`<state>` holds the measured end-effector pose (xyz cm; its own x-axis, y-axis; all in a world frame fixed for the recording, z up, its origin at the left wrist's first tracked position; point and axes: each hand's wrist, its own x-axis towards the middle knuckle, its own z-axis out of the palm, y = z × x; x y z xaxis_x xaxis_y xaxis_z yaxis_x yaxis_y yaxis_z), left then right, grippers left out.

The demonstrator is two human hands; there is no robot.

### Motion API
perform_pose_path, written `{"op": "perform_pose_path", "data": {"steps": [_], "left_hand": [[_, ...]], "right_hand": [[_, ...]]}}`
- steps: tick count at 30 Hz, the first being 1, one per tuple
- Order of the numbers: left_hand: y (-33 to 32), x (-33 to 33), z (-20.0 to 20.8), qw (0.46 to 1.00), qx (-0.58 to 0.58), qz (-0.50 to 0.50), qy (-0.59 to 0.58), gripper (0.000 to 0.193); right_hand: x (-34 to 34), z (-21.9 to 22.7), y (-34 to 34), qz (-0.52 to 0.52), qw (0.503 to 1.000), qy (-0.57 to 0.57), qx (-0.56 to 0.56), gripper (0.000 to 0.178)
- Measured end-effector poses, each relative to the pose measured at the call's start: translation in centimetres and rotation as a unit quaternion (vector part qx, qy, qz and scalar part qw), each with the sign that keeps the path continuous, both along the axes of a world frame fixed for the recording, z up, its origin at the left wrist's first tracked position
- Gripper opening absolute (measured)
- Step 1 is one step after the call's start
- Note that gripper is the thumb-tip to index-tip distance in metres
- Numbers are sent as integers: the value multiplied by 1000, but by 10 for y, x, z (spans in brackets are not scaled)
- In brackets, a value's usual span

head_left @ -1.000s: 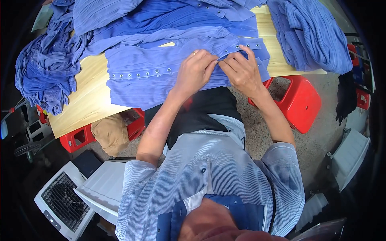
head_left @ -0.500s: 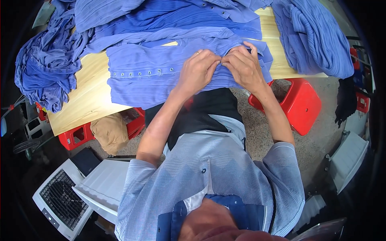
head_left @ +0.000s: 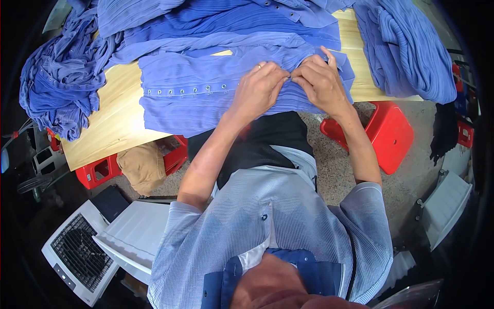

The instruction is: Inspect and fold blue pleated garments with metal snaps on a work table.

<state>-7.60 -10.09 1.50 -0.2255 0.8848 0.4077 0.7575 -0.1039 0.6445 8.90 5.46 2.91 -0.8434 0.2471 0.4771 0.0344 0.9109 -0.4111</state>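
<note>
A blue ribbed garment (head_left: pixel 180 110) lies across the table in front of me, with a row of small round fastenings along its front strip. Over its right part, my left hand (head_left: pixel 260 87) pinches the cloth between thumb and fingers. Almost touching it, my right hand (head_left: pixel 321 82) pinches the same strip, one finger raised. The fingertips meet at the line of the fastenings, and whatever sits between them is too small to make out. My palms hide part of the garment beneath.
More blue garments are heaped on the wooden table (head_left: pixel 121 105): a crumpled pile (head_left: pixel 56 87) at left, a spread stack (head_left: pixel 216 20) at the back, a folded pile (head_left: pixel 406 51) at right. Red stools (head_left: pixel 393 136) stand below, one with brown cloth (head_left: pixel 141 167). A white air cooler (head_left: pixel 77 252) is lower left.
The fingertips have drawn slightly apart along the strip, both hands still pinching the garment. The whole view has shifted a little.
</note>
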Motion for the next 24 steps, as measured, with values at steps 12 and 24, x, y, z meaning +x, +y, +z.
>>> {"op": "perform_pose_path", "data": {"steps": [12,24], "left_hand": [[1,-1,-3,999,9,8,-30,15],[0,1,2,1000,-16,-12,7,17]], "right_hand": [[-2,-1,-2,23,1000,7,12,8],[1,-2,-1,6,998,27,65,10]]}}
